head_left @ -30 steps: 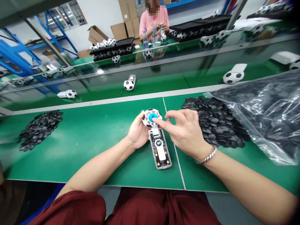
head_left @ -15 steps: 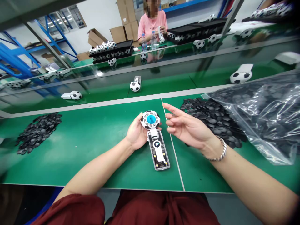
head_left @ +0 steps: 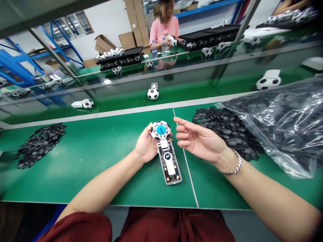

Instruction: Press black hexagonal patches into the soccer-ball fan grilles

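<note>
My left hand (head_left: 147, 144) is wrapped round the football-patterned head of a device (head_left: 160, 130), which has a blue centre. Its clear, flat body, showing a circuit board (head_left: 170, 164), points toward me over the green table (head_left: 101, 168). Just right of the head, my right hand (head_left: 199, 139) hovers with its fingers loosely bent and apart, the palm turned toward the device; nothing shows in it. Behind that hand lies a pile of black pieces (head_left: 227, 127).
Another black pile (head_left: 40, 144) lies at the left, and a clear bag of black pieces (head_left: 282, 121) at the right. Beyond a pale ledge (head_left: 126, 110), football devices (head_left: 153, 93) rest on a green belt. A person in pink (head_left: 165, 30) sits opposite.
My right hand has shifted slightly left and its fingers have curled a little. The devices on the near belt have moved right; those on the far strip have moved left.
</note>
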`<control>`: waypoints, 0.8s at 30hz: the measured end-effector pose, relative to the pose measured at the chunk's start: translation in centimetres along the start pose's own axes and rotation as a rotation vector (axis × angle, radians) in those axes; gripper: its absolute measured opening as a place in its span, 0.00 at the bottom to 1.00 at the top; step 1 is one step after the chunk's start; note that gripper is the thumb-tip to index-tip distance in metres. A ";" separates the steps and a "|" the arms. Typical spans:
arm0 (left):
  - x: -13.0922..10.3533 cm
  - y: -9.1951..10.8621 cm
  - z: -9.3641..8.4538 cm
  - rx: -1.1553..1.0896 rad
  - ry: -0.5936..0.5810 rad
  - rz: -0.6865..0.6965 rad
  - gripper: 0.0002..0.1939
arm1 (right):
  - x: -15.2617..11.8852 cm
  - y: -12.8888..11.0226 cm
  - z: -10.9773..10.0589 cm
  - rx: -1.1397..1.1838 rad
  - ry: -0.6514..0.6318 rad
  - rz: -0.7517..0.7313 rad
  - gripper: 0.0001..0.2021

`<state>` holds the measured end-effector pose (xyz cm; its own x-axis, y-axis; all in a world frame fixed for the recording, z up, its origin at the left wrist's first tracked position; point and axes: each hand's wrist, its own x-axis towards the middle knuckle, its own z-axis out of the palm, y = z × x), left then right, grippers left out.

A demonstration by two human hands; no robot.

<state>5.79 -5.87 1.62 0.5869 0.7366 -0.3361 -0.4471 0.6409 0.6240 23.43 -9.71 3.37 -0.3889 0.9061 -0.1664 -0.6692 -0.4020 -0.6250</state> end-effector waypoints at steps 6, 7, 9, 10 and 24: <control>-0.8 -0.1 1.0 0.065 0.036 0.033 0.27 | 0.3 -0.7 0.9 -0.817 0.396 -0.622 0.15; -0.9 -0.2 1.1 0.069 0.027 0.043 0.27 | 0.4 -1.0 1.6 -1.008 0.472 -0.787 0.17; -1.2 -0.4 1.4 0.055 0.017 0.053 0.26 | 0.8 -1.4 3.3 -1.337 0.543 -1.050 0.19; -1.3 -0.5 1.5 0.039 0.014 0.058 0.25 | 1.1 -1.5 4.1 -1.462 0.549 -1.138 0.20; -2.0 -1.5 2.0 -0.015 -0.079 0.247 0.20 | 4.2 1.1 5.8 -1.990 0.632 -1.328 0.21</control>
<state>6.65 -8.72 2.77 0.5097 0.8522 -0.1185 -0.5930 0.4477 0.6692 17.37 -7.15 6.42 -0.0639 0.5349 0.8425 0.9314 0.3351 -0.1421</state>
